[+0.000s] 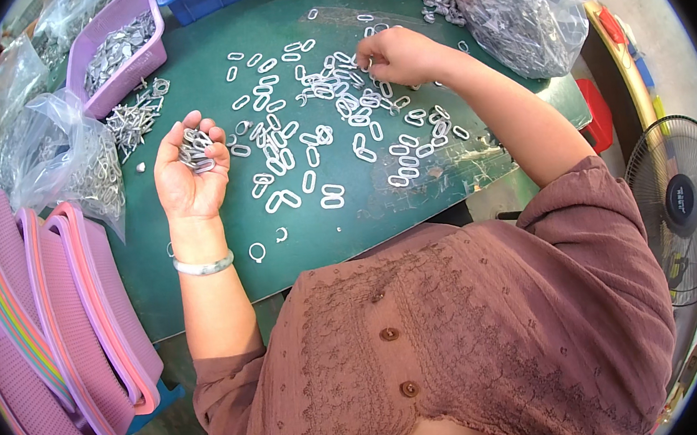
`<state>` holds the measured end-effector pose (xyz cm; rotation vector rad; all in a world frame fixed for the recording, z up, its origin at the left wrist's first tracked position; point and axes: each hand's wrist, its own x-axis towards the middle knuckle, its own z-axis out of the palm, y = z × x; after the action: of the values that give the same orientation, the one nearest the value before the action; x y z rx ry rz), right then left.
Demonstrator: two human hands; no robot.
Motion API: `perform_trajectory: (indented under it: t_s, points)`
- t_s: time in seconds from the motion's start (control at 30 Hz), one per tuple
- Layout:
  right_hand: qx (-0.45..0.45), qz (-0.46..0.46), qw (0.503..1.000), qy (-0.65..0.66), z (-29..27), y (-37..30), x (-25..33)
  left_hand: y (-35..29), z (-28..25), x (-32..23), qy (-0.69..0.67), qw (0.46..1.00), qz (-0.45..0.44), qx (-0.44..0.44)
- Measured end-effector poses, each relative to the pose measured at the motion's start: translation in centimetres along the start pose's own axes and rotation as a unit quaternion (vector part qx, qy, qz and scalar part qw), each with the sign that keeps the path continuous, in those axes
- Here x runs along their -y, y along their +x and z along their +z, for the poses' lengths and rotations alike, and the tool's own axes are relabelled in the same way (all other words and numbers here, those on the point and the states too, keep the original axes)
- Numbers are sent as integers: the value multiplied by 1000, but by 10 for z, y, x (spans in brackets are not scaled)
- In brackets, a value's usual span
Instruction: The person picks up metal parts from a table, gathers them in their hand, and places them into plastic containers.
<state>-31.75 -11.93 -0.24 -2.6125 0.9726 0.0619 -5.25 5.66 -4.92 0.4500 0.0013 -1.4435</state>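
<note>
My left hand (188,189) is turned palm up over the left part of the green table (317,241). Its fingers curl around a clump of small silver metal links (196,152). Farther right, my right hand (404,57) reaches palm down to the far side of a spread of oval metal rings (352,104). Its fingertips are pinched together at the edge of that heap; whatever is between them is too small to tell. Many of the rings lie flat and scattered between the two hands, some overlapping.
Beyond my left hand lie metal pins (134,125) and a purple bin (116,55) of metal parts. Filled clear bags stand at left (65,152) and far right (526,12). Stacked purple and pink baskets (92,301) line the left side; a fan (673,211) stands right.
</note>
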Motion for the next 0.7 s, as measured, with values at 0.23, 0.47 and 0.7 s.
perform_trajectory:
  t_s: [0.23, 0.47, 0.7]
  points:
    - [-15, -146, 989, 8, 16, 3, -2, 0, 1, 0, 2, 1000, 5, 0]
    - [67, 48, 880, 468, 9, 5, -4, -1, 2, 1, 5, 1000, 8, -3]
    - [75, 23, 810, 581, 14, 28, 5, 2, -6, -1, -2, 1000, -2, 16]
